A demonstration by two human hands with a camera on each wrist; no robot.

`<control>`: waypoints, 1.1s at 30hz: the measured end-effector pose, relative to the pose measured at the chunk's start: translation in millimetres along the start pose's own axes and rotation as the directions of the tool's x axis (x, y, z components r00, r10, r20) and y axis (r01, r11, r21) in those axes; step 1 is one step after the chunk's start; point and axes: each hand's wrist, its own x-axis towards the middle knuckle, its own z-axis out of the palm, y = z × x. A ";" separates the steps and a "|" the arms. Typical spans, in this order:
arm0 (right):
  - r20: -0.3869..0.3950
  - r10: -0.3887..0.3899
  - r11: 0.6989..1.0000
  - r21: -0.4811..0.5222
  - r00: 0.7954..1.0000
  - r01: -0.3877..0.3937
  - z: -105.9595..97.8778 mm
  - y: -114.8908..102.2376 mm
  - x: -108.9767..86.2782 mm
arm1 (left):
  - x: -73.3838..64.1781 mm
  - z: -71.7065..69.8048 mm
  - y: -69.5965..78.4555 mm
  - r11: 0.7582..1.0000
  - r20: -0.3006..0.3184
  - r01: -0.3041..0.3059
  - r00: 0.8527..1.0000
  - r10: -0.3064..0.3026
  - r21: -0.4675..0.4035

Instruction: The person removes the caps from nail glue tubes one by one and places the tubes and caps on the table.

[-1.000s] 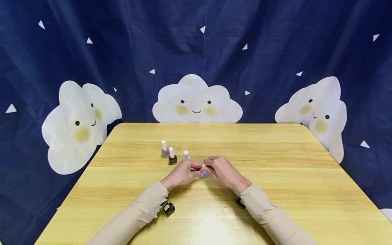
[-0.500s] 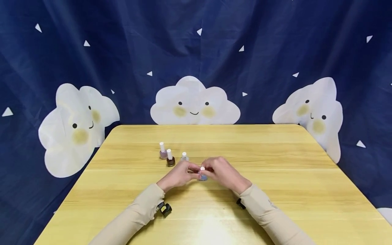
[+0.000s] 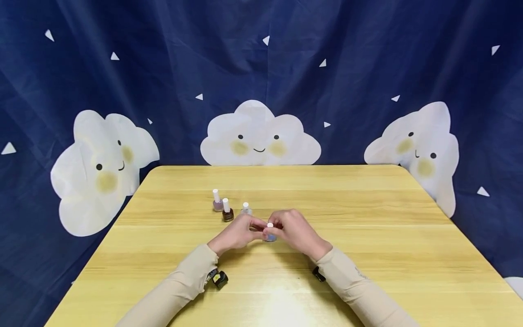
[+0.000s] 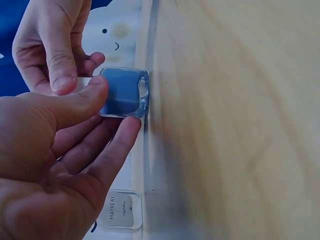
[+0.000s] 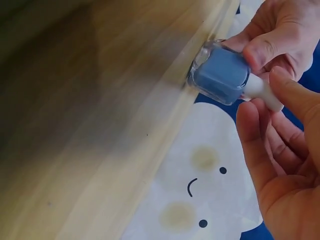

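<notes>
In the head view, the left hand [image 3: 236, 233] covers the base of the clear bottle [image 3: 246, 210], the right hand [image 3: 296, 231] part of the blue bottle [image 3: 270, 238]. The near edge of the table [image 3: 347, 204] is cut off.

The blue bottle [image 5: 220, 73] looks like clear, glossy glass; its white cap [image 5: 257, 88], smooth plastic. The table [image 3: 327, 195] shows smooth wood grain with a bright sheen. The curtain [image 3: 229, 54] is creased cloth, faintly lustrous; the beige sleeves [image 3: 175, 286] are matt, wrinkled cloth.

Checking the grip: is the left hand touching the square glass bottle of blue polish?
Touching: in the left wrist view, the left hand pinches the blue bottle between thumb and fingertip.
</notes>
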 end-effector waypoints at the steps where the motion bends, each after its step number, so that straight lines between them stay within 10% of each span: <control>1: -0.001 -0.015 1.000 -0.003 1.000 0.015 -0.1 0.3 0.1 | 0.0 -0.1 0.1 1.000 0.002 -0.009 1.000 0.009 0.011; 33: 0.112 -0.173 0.977 -0.103 0.979 0.185 -9.0 2.5 1.3 | -2.8 0.8 7.9 0.991 0.045 -0.032 0.999 0.026 0.128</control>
